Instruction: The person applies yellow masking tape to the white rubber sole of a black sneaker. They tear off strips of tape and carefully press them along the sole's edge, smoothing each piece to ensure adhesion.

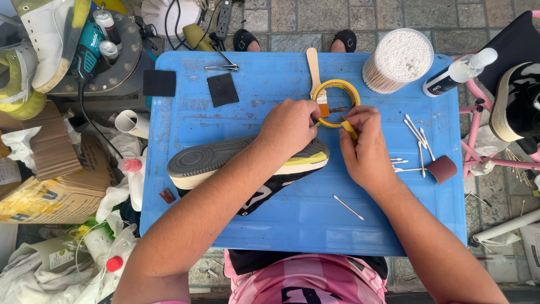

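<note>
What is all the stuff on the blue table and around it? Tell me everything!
tray table: one, blue, centre.
sneaker: one, black with grey sole and yellow edge, lying sole-up on the table.
tape roll: one, yellow, above the hands.
brush: one, pale wooden handle, across the tape roll.
cotton swab tub: one, white swabs, top right.
loose swabs: several, white, right side.
sandpaper roll: one, reddish brown, right edge.
black squares: two, top left.
spray bottle: one, white, right.
power drill: one, teal, top left.
white shoe: one, top left.
left hand: on the sneaker.
right hand: pinching a yellow tape strip.
</note>
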Motion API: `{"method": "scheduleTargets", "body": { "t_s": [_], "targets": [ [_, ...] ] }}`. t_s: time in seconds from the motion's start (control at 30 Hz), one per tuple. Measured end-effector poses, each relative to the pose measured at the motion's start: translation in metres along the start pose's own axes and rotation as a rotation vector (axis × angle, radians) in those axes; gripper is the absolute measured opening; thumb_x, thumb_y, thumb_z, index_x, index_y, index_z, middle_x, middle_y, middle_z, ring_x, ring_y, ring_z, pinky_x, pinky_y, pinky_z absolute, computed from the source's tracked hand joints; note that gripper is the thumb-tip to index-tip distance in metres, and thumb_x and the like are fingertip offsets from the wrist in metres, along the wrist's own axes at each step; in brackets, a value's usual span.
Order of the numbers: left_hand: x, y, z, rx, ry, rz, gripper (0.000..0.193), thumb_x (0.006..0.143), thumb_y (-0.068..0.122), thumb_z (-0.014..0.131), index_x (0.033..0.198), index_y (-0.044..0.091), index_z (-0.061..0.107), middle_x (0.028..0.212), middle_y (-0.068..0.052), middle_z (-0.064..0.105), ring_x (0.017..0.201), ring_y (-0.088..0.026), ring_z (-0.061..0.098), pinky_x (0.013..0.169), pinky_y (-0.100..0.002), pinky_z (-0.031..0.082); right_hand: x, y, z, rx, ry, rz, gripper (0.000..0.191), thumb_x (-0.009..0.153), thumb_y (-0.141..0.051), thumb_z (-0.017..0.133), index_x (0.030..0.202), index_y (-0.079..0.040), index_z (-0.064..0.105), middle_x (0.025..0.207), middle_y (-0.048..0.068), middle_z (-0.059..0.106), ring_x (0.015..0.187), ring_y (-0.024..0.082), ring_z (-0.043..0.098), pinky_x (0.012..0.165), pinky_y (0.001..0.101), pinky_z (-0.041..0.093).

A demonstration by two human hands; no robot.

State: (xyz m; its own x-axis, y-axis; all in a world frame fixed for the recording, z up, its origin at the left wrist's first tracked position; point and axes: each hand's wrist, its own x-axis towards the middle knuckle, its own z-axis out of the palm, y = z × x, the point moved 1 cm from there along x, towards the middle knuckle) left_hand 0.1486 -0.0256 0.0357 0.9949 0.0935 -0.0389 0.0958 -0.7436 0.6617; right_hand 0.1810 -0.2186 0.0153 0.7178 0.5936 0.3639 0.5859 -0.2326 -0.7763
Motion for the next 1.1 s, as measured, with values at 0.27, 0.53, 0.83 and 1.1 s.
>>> {"method": "scheduleTargets", "body": {
  "t_s": [0.27,0.53,0.83,1.1],
  "targets": [
    [-0.004,-0.001,0.000,0.035,0.055,-0.024,0.018,0.083,0.006,0.071,0.099,0.010,0.077,0.078,-0.009,0.076,0.076,-0.027,0.074,0.071,-0.042,0.058,0.000,-0.017,0.003,-0.182,0.021,-0.007,0.014,0.095,0.003,0.070,0.107,0.003,0.063,0.105,0.017,0.061,0.091,0.029,0.068,0.077,0.0377,0.057],
    [-0.004,0.002,-0.002,0.074,0.052,-0.034,0.021,0.081,0.007,0.073,0.100,0.013,0.078,0.079,-0.008,0.077,0.082,-0.028,0.074,0.075,-0.044,0.057,0.006,-0.022,0.002,-0.387,0.027,-0.098,0.015,0.083,-0.002,0.080,0.096,-0.002,0.073,0.090,0.010,0.067,0.088,0.032,0.063,0.076,0.0426,0.052],
    [-0.002,0.002,-0.001,0.059,0.030,-0.052,0.021,0.082,0.005,0.072,0.102,0.010,0.078,0.082,-0.011,0.076,0.082,-0.028,0.074,0.074,-0.043,0.058,0.008,-0.022,0.009,-0.498,0.036,-0.109,0.015,0.082,-0.006,0.081,0.097,-0.005,0.076,0.088,0.009,0.066,0.090,0.030,0.063,0.073,0.0415,0.053],
    [-0.002,0.001,0.000,0.077,0.064,-0.026,0.020,0.082,0.005,0.072,0.101,0.010,0.078,0.086,-0.014,0.076,0.082,-0.031,0.074,0.075,-0.044,0.059,0.008,-0.020,0.008,-0.510,0.043,-0.175,0.013,0.081,-0.006,0.082,0.093,-0.005,0.075,0.086,0.008,0.065,0.093,0.030,0.063,0.076,0.0415,0.054]
  ]
}}
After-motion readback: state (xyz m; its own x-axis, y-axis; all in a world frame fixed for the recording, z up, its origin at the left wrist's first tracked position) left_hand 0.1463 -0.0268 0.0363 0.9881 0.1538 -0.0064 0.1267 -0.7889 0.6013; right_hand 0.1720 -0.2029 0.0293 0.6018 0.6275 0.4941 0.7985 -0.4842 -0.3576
